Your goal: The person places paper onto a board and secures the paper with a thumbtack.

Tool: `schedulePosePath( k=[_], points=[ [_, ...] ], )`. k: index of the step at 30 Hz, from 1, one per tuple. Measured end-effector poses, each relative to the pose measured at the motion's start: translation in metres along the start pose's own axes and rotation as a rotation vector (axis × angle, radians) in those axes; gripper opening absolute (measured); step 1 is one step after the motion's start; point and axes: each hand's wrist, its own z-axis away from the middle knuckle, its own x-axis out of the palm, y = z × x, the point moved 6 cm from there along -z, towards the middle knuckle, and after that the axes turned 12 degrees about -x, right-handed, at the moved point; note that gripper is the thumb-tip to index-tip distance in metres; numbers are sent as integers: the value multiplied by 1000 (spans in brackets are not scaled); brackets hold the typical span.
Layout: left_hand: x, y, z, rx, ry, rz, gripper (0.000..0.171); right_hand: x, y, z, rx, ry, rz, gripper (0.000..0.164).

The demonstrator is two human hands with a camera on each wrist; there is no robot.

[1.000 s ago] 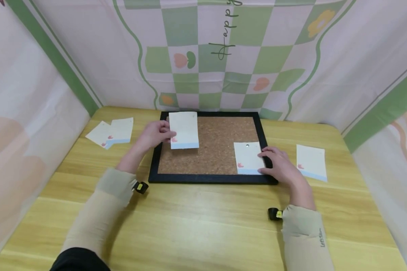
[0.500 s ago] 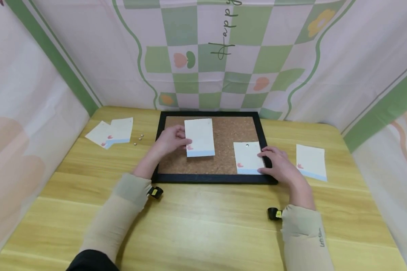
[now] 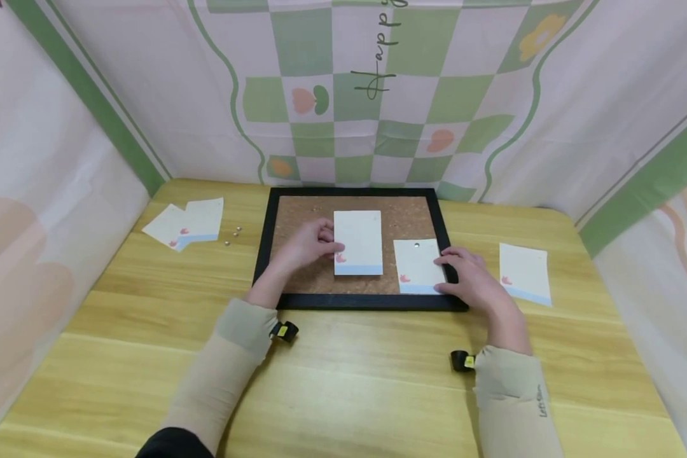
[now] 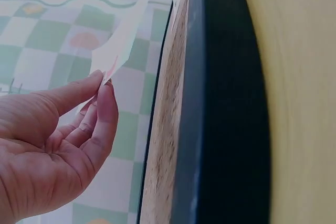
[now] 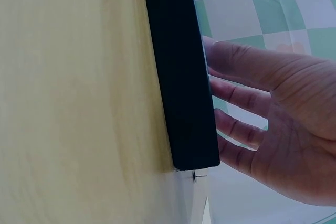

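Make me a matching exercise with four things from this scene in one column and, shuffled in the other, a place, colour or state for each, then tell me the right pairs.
Things:
1. Middle card
2. Overlapping cards
3. Studded card
4. Board frame

Descriptions:
A. Black
B. On the cork, by the right hand
C. Pinched by the left hand
D. On the table, at its left side

Pairs: 1-C, 2-D, 3-B, 4-A

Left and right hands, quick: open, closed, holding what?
Left hand: closed, pinching a white rectangular paper card with a blue bottom band.
Right hand: open, fingertips at the right edge of another white paper card on the black-framed brown corkboard.
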Motion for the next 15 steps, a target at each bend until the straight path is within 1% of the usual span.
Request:
schedulePosePath(
  k=[3,7,10,15],
  points=[
    [7,2,-1,17,-9,-14,35,0,0,0,7,-3,0,52],
    [10,6,-1,28,5,-30,31,-1,-1,0,12,-2,13,51],
    [11,6,0,14,16,-44,33,-1,-2,0,11,-1,25,51],
    [15,3,-2,-14,1,-63,40,0,-3,0,24,-9,33,52]
  ],
)
